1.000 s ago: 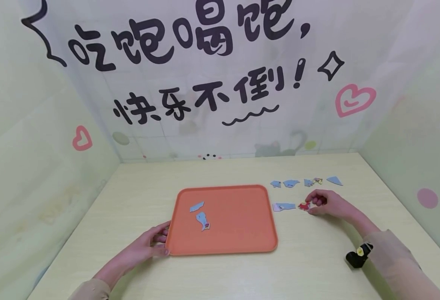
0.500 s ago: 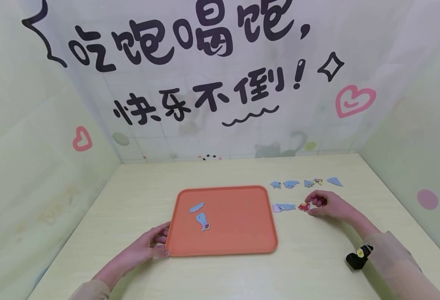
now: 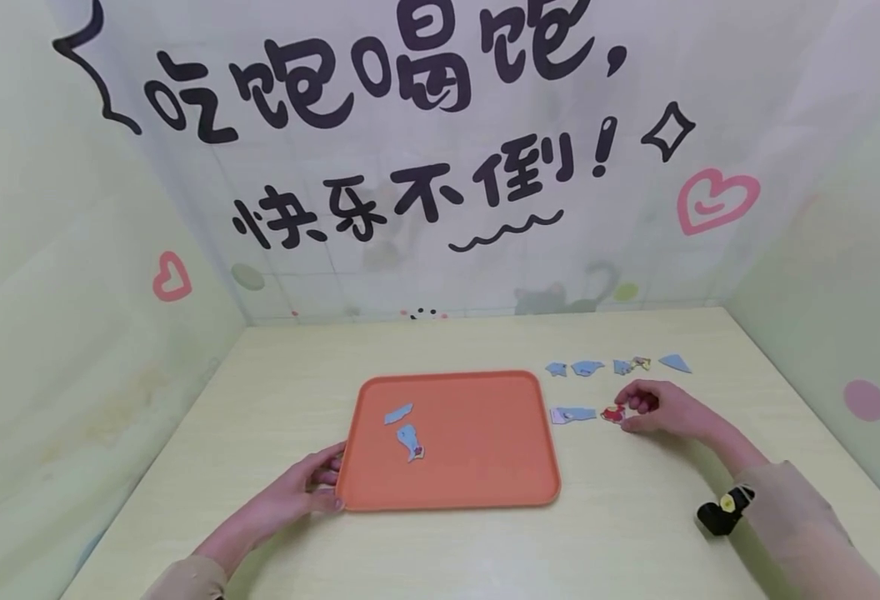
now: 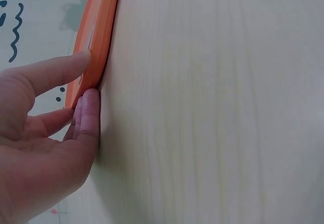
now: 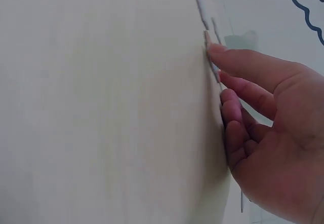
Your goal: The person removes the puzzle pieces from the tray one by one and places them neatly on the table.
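An orange tray point(image 3: 477, 442) lies on the table in the head view, with two blue puzzle pieces point(image 3: 407, 439) at its left. My left hand point(image 3: 307, 487) holds the tray's left edge near the front corner; in the left wrist view the thumb point(image 4: 61, 72) touches the rim and fingertips lie against the side. To the right of the tray, my right hand point(image 3: 665, 408) pinches a flat red puzzle piece point(image 3: 612, 413) between thumb and forefinger, low at the table. The right wrist view shows the piece edge-on, partly behind the thumb point(image 5: 243, 59).
Beside the tray lies a blue and lilac piece point(image 3: 573, 414). Farther back is a row of several pieces, including a blue triangular one point(image 3: 676, 363). A black strap device point(image 3: 725, 510) is by the right wrist. Printed cloth walls point(image 3: 440, 275) enclose the table.
The whole head view has shifted slightly, so everything sits a little farther right in it. Both hands, the tray and the pieces keep their places relative to one another.
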Available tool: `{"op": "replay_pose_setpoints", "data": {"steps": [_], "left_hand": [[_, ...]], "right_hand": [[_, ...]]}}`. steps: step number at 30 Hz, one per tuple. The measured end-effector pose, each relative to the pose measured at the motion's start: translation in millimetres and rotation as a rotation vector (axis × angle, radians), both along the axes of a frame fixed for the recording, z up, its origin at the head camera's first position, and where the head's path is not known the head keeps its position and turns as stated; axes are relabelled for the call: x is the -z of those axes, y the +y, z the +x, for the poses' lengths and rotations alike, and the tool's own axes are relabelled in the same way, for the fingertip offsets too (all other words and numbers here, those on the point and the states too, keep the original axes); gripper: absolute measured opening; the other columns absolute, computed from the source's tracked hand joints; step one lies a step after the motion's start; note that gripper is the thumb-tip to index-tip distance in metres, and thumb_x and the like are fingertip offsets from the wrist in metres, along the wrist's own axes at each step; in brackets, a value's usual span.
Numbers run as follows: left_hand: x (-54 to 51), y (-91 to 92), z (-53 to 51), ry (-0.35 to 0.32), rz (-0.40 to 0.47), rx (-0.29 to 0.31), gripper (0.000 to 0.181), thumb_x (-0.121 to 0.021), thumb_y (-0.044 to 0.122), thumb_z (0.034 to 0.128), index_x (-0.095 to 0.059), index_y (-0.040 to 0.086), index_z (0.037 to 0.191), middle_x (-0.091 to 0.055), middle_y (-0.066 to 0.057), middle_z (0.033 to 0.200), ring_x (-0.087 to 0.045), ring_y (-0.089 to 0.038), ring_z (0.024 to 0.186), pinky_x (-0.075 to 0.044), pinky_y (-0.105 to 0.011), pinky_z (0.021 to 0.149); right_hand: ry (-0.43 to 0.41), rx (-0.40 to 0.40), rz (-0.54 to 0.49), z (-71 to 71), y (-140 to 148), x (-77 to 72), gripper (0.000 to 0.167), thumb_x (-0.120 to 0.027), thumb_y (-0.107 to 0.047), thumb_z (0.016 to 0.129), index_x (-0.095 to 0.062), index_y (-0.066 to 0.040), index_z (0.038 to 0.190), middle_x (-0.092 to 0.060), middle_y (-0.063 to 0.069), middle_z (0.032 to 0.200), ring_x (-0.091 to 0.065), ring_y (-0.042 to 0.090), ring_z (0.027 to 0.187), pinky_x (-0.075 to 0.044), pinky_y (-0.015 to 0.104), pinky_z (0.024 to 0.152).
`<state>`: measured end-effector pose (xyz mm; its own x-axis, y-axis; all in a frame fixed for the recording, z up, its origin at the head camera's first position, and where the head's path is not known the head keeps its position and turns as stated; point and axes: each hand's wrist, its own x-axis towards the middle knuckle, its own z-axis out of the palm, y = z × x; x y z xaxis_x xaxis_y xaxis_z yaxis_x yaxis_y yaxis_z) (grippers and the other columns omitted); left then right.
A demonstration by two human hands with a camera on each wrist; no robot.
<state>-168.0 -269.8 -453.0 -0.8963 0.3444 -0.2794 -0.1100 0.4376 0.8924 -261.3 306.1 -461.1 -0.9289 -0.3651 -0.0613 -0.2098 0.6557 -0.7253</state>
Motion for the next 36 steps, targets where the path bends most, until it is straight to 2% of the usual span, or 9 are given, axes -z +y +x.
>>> {"op": "replay_pose_setpoints", "data": {"steps": [7, 18, 24, 29, 36], "left_hand": [[2.2, -0.5, -0.4, -0.001, 0.021, 0.020, 0.092, -0.075, 0.007, 0.0823, -0.021, 0.000, 0.156, -0.043, -0.024, 0.140, -0.050, -0.025, 0.116, -0.049, -0.020, 0.088], [1.3, 0.4, -0.1, 0.002, 0.034, 0.033, 0.091, -0.074, 0.007, 0.0833, -0.020, -0.001, 0.156, -0.043, -0.025, 0.140, -0.049, -0.025, 0.115, -0.049, -0.020, 0.086], [1.9, -0.7, 0.0, 0.003, 0.037, 0.034, 0.092, -0.075, 0.008, 0.0832, -0.020, -0.001, 0.156, -0.042, -0.025, 0.140, -0.049, -0.024, 0.114, -0.049, -0.020, 0.087], [1.2, -1.2, 0.0, 0.013, 0.038, 0.042, 0.091, -0.075, 0.009, 0.0836, -0.020, -0.002, 0.156, -0.042, -0.026, 0.140, -0.049, -0.024, 0.115, -0.049, -0.019, 0.087], [-1.0, -0.9, -1.0, 0.030, 0.034, 0.053, 0.090, -0.074, 0.010, 0.0845, -0.021, -0.002, 0.155, -0.044, -0.026, 0.139, -0.051, -0.024, 0.115, -0.049, -0.019, 0.088]], "right_hand": [[-0.041, -0.010, 0.004, -17.2, 0, -15.7, 0.049, -0.077, -0.024, 0.084, -0.060, 0.001, 0.123, -0.063, 0.014, 0.108, -0.055, 0.019, 0.094, -0.049, 0.022, 0.072], [-0.014, -0.037, 0.025, -43.2, -29, -41.8, 0.051, -0.073, -0.022, 0.089, -0.056, 0.002, 0.130, -0.061, 0.023, 0.119, -0.058, 0.027, 0.103, -0.049, 0.029, 0.080], [0.013, -0.074, -0.002, -55.2, -53, -55.3, 0.049, -0.073, -0.022, 0.089, -0.057, -0.001, 0.131, -0.059, 0.025, 0.124, -0.059, 0.028, 0.106, -0.051, 0.029, 0.080], [0.044, -0.094, -0.051, -64.3, -79, -61.6, 0.046, -0.074, -0.019, 0.087, -0.060, -0.003, 0.128, -0.059, 0.024, 0.122, -0.060, 0.026, 0.101, -0.051, 0.030, 0.081], [0.098, -0.127, -0.089, -78.0, -125, -65.5, 0.043, -0.076, -0.015, 0.085, -0.063, -0.005, 0.125, -0.063, 0.020, 0.118, -0.061, 0.028, 0.104, -0.050, 0.038, 0.092]]}}
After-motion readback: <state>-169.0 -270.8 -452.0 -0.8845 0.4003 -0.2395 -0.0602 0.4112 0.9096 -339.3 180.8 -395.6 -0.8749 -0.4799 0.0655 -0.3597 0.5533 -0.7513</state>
